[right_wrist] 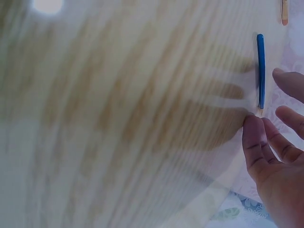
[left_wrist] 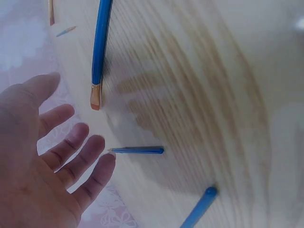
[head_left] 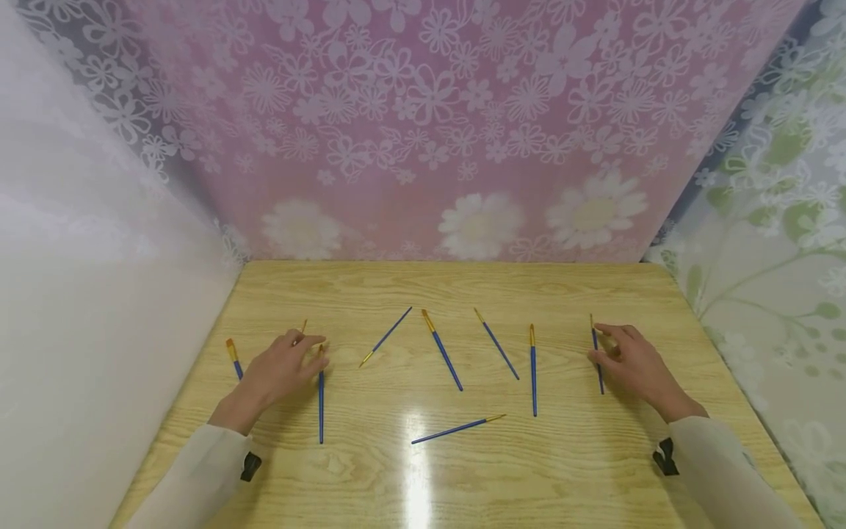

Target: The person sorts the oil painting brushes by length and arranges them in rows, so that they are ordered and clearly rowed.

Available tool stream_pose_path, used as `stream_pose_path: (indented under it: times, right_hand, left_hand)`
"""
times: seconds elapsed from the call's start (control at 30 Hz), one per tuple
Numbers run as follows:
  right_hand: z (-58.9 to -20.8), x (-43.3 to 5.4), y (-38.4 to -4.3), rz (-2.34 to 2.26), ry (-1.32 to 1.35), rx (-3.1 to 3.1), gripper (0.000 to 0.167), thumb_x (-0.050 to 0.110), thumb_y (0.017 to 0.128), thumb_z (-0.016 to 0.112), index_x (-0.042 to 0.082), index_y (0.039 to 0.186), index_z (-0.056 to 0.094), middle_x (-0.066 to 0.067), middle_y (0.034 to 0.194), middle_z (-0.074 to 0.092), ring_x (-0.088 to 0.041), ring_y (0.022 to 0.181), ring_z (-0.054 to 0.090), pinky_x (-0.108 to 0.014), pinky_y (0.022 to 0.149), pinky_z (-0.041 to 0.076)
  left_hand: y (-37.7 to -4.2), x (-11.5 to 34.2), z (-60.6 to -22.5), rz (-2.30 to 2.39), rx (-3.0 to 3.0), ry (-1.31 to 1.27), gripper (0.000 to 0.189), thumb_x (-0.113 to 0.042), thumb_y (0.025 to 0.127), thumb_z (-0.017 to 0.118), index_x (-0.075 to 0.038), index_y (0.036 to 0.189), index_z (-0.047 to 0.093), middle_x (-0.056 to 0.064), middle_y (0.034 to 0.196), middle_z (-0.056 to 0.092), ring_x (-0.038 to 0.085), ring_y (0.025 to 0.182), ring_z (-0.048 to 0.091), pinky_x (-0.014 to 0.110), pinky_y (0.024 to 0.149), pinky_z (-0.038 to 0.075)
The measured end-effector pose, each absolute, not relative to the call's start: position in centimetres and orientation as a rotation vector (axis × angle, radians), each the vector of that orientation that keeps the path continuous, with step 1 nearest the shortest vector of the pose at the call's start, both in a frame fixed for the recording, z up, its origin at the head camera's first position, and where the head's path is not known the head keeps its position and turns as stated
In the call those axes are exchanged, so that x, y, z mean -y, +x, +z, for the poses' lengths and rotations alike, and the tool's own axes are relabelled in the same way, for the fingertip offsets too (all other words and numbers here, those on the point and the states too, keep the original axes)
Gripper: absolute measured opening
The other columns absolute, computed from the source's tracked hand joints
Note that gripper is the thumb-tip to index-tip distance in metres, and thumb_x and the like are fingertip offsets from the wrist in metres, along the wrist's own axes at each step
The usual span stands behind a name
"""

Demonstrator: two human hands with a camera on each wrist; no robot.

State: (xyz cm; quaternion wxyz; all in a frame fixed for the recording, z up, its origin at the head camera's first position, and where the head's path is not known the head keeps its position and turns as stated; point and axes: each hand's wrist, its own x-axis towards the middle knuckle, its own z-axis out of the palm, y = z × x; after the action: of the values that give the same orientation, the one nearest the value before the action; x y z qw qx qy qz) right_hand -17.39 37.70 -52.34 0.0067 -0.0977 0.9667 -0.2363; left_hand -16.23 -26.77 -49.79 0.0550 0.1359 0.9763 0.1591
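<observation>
My left hand (head_left: 274, 371) hovers over the table's left part, fingers spread and loosely bent, with nothing in its grip. Beneath it lies a thin paintbrush (left_wrist: 137, 151), partly hidden in the head view. Beside its thumb is a blue paintbrush (head_left: 321, 404), its bristle end near the fingers. A wide flat paintbrush (head_left: 233, 355) lies left of this hand, its handle partly covered. On the right, my right hand (head_left: 637, 367) is at a slim blue paintbrush (head_left: 598, 356), thumb and fingers beside it. In the right wrist view the thumb stands apart from that paintbrush (right_wrist: 261, 71).
Several more blue-handled paintbrushes (head_left: 446, 356) lie scattered at different angles across the middle of the wooden table (head_left: 357, 485). One paintbrush (head_left: 458, 429) lies nearly crosswise toward the front. A pink flowered sheet (head_left: 410, 147) hangs behind, and pale walls stand at both sides.
</observation>
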Motion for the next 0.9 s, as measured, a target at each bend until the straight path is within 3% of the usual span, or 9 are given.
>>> stream_pose_path:
  times: [0.13,0.5,0.9]
  right_hand:
    - [-52.4,-37.8,-17.3,-0.740,-0.314,-3.023,0.060,0.025,0.108,0.072,-0.007,0.154,0.052,-0.036,0.142,0.054,-0.049,0.108,0.070,-0.069,0.088,0.057]
    - [-52.9,-37.7,-17.4,-0.747,-0.308,-3.037,0.047,0.013,0.103,0.075,-0.010,0.142,0.063,-0.038,0.134,0.057,-0.048,0.103,0.070,-0.065,0.084,0.059]
    - [-52.5,-37.5,-17.7,-0.752,-0.329,-3.010,0.046,0.011,0.104,0.073,-0.010,0.143,0.062,-0.030,0.117,0.063,-0.044,0.097,0.075,-0.061,0.082,0.062]
  left_hand:
    - [-15.9,26.8,-50.2,0.504,-2.925,0.420,0.049,-0.040,0.110,0.066,-0.013,0.151,0.062,0.017,0.131,0.064,0.027,0.096,0.068,0.038,0.064,0.056]
    - [-14.9,26.3,-50.6,0.530,-2.841,0.451,0.019,-0.031,0.108,0.071,-0.018,0.121,0.069,-0.001,0.105,0.072,0.014,0.090,0.068,0.040,0.076,0.058]
    - [-14.8,26.1,-51.3,0.547,-2.833,0.459,0.017,-0.023,0.107,0.072,-0.015,0.121,0.069,-0.002,0.101,0.069,0.010,0.085,0.061,0.037,0.077,0.055]
